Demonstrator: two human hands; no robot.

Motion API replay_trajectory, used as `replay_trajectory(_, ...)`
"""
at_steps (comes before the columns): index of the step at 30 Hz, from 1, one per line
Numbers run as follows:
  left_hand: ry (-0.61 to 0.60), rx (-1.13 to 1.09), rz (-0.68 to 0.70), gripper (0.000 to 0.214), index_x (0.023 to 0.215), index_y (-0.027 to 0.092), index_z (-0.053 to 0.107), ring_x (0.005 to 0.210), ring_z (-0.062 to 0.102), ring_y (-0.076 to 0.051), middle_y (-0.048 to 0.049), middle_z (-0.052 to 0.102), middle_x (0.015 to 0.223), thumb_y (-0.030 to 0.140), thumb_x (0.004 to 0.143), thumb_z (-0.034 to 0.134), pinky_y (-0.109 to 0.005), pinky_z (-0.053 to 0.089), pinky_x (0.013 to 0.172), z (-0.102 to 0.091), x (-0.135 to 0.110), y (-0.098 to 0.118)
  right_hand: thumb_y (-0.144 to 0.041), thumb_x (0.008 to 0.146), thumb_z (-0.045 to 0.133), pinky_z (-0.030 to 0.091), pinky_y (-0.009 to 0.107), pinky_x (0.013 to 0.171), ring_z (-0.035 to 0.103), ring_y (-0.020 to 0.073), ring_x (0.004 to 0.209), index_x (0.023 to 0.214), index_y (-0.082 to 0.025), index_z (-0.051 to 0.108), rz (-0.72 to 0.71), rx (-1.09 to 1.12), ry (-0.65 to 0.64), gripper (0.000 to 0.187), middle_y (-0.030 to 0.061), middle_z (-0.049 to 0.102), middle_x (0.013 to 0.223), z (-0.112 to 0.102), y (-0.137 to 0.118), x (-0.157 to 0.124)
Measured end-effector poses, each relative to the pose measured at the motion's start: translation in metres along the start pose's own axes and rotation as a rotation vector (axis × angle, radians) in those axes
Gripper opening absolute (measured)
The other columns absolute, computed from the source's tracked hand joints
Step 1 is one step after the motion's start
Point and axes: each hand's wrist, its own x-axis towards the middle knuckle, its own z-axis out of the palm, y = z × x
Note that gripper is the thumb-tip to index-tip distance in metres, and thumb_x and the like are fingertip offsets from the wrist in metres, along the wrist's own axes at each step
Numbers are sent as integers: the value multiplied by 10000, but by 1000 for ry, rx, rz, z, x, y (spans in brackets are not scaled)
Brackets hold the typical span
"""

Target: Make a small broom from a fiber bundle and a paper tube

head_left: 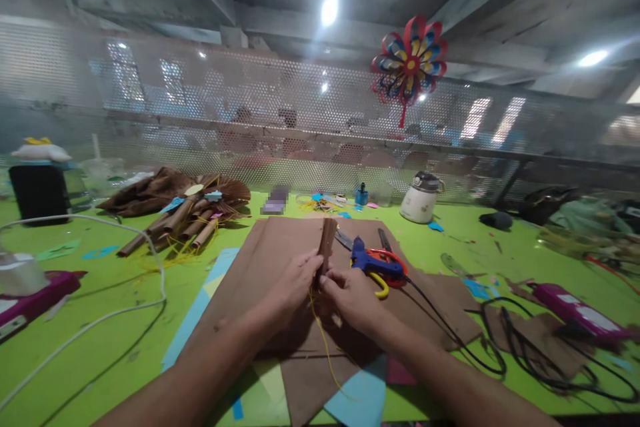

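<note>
Both hands meet over a sheet of brown paper at the middle of the table. Between them stands a folded brown paper piece, narrow and ridged, roughly upright. My left hand grips it from the left with closed fingers. My right hand pinches its lower part from the right. A thin yellow string hangs from below the piece onto the paper. Right of my hands lie a blue glue gun and scissors with a yellow handle. The piece's lower end is partly hidden by my fingers.
Rolled brown paper tubes with yellow string lie at the back left. A white flask stands at the back right. Black cable loops near a purple power strip. White cable crosses the left side. Light-blue paper shows at the front.
</note>
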Motion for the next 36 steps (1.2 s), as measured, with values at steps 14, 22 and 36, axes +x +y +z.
replay_trajectory(14, -268, -236, -128, 247, 847, 150, 551, 556, 545, -120, -35, 597, 683, 393, 838, 506, -241, 423, 546, 4, 5, -12, -386, 716, 638, 411, 268, 614, 556, 161, 675, 807, -141, 631, -7, 67, 182, 261, 39, 650, 747, -34, 3, 22)
replay_trajectory(22, -275, -209, -96, 234, 883, 154, 531, 492, 529, -105, 8, 566, 615, 384, 840, 532, -238, 427, 518, 6, 4, -14, -396, 690, 685, 394, 243, 542, 531, 115, 567, 747, -158, 601, 43, 314, 149, 259, -6, 623, 665, -31, 0, 20)
replay_trajectory(36, -322, -299, -176, 189, 894, 149, 532, 548, 586, -117, -37, 619, 695, 328, 838, 553, -244, 466, 546, 5, -1, -7, -236, 628, 704, 402, 238, 612, 545, 114, 630, 764, -146, 645, 49, 504, 105, 174, 2, 636, 703, -35, -4, 19)
